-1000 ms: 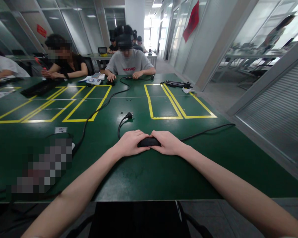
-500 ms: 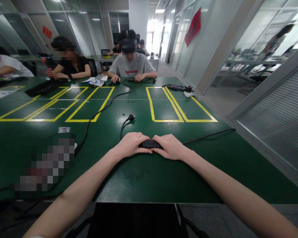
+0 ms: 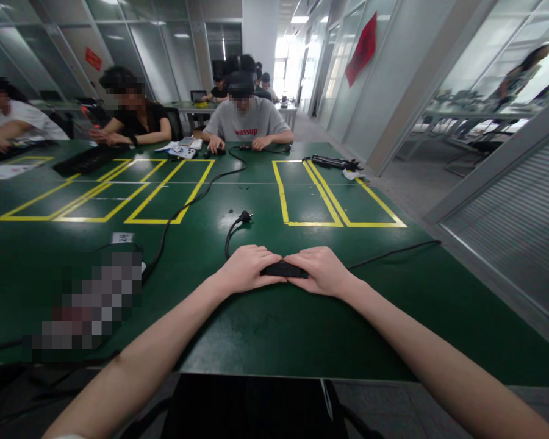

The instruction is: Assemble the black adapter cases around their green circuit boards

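Note:
Both hands meet around a black power adapter (image 3: 286, 269) just above or on the green table (image 3: 274, 341); I cannot tell whether it touches. My left hand (image 3: 251, 268) grips its left end, thumb along the near side and fingers over the far side. My right hand (image 3: 321, 270) closes on the right end the same way, and the fingertips nearly touch in the middle. A short black cord with a plug (image 3: 244, 217) lies beyond my left hand. From behind my right hand a thin black cable (image 3: 393, 250) runs off to the right.
A pixelated object (image 3: 96, 302) lies at left, near a small paper label (image 3: 123, 238). A long black cable (image 3: 167, 228) crosses the table. Yellow tape (image 3: 311, 224) marks rectangles. A folded black tripod-like item (image 3: 333, 162) lies at far right. Several people sit opposite, one in a grey shirt (image 3: 249, 116).
The view has shifted slightly. My right hand has slid a little outward, and a bit more of the adapter shows between the hands. Both hands keep their grip.

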The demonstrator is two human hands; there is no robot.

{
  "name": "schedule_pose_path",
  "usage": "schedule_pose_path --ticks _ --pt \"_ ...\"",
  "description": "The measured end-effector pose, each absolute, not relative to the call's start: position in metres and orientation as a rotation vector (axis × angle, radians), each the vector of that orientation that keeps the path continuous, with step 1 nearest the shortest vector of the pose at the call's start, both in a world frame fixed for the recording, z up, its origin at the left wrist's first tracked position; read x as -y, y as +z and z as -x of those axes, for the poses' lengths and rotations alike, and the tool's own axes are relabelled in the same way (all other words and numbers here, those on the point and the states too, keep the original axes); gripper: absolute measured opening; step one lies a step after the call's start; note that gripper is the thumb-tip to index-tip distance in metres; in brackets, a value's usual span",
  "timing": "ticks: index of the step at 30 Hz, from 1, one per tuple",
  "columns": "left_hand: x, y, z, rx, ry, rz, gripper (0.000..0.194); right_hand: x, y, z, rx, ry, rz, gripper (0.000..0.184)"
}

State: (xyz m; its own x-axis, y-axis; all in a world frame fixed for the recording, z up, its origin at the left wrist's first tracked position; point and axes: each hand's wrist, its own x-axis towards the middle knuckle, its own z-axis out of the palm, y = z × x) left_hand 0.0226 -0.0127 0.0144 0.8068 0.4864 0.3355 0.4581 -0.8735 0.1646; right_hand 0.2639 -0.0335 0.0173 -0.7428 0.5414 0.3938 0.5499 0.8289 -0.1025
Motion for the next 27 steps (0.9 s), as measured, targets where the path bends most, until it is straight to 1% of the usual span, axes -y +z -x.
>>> schedule_pose_path --ticks 3,7,10,12,14,18,20,22,25,27 --pt "0.014 0.014 -0.024 -0.725 0.559 -2.953 0.040 0.034 0.017 -0.263 2.641 -0.077 0.822 0.019" --pt "0.013 0.015 -0.023 -0.709 0.647 -2.959 0.044 0.035 0.015 -0.265 2.639 -0.125 0.806 0.016" --pt "0.011 0.014 -0.021 -0.711 0.708 -2.968 0.044 0.034 0.014 -0.266 2.580 -0.033 0.833 0.016" --pt "0.010 0.013 -0.020 -0.728 0.699 -2.983 0.041 0.033 0.014 -0.266 2.525 0.159 0.853 0.022" --pt "0.009 0.011 -0.020 -0.740 0.673 -3.000 0.038 0.033 0.015 -0.267 2.450 0.429 0.879 0.030" --pt "0.007 0.009 -0.020 -0.697 0.675 -3.046 0.037 0.033 0.018 -0.269 2.225 1.055 0.989 0.034" --pt "0.005 0.009 -0.020 -0.659 0.693 -3.059 0.038 0.034 0.020 -0.268 2.111 1.282 1.018 0.039" --pt "0.003 0.009 -0.019 -0.634 0.716 -3.059 0.038 0.035 0.021 -0.267 2.064 1.300 1.024 0.038" --pt "0.001 0.010 -0.018 -0.647 0.768 -3.033 0.038 0.035 0.020 -0.265 2.063 1.137 1.040 0.030" --pt "0.001 0.012 -0.018 -0.671 0.835 -3.012 0.039 0.033 0.017 -0.265 2.034 1.069 1.072 0.030"
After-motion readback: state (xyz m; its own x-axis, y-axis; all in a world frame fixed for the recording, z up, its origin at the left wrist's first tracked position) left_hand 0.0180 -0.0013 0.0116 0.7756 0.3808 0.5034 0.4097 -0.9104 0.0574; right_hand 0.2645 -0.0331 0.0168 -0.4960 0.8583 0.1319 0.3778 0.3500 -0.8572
